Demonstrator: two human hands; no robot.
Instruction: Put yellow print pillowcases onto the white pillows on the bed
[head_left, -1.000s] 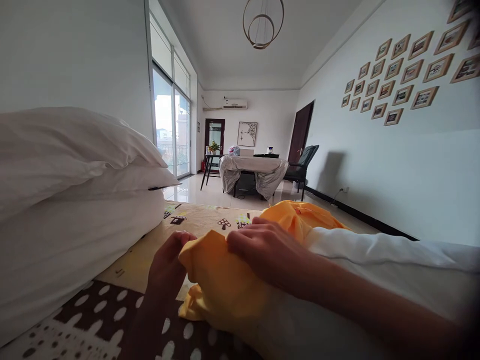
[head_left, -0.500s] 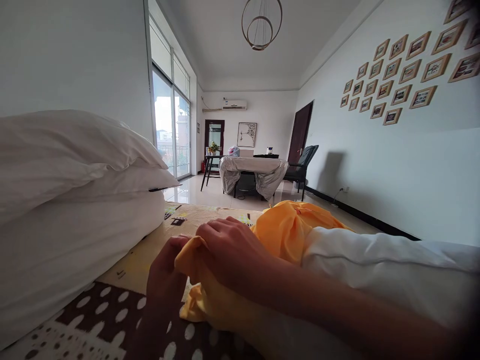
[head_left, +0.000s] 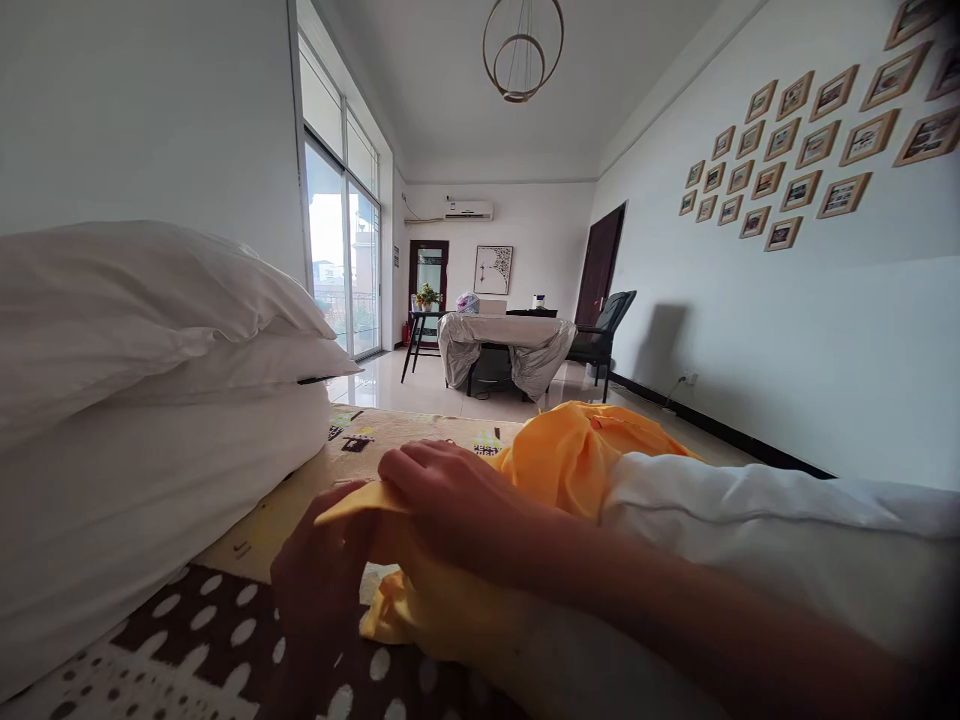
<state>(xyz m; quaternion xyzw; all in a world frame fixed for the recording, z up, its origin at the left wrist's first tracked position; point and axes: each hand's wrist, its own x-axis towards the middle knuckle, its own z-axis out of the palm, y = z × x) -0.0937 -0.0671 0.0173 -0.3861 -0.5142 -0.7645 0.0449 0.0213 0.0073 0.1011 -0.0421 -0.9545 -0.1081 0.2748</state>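
Note:
Orange-yellow fabric (head_left: 566,455) lies bunched over the near end of a white pillow (head_left: 750,520) on the right. Its edge stretches left between my two hands. My right hand (head_left: 450,505) has its fingers curled over the fabric near the centre. Close beside it on the left, my left hand (head_left: 322,555) is closed round the fabric's edge, its fingertips partly hidden by the cloth. A loose fold of the fabric hangs below both hands, over a brown and cream patterned blanket (head_left: 217,600).
White pillows (head_left: 150,330) are stacked at the left. Beyond the bed stand a covered table (head_left: 510,335), a black stool (head_left: 424,335) with a plant and a black chair (head_left: 607,335). Framed pictures hang on the right wall.
My left hand has moved slightly left and down, and the fabric's edge now stretches further left. My right hand has shifted a little left.

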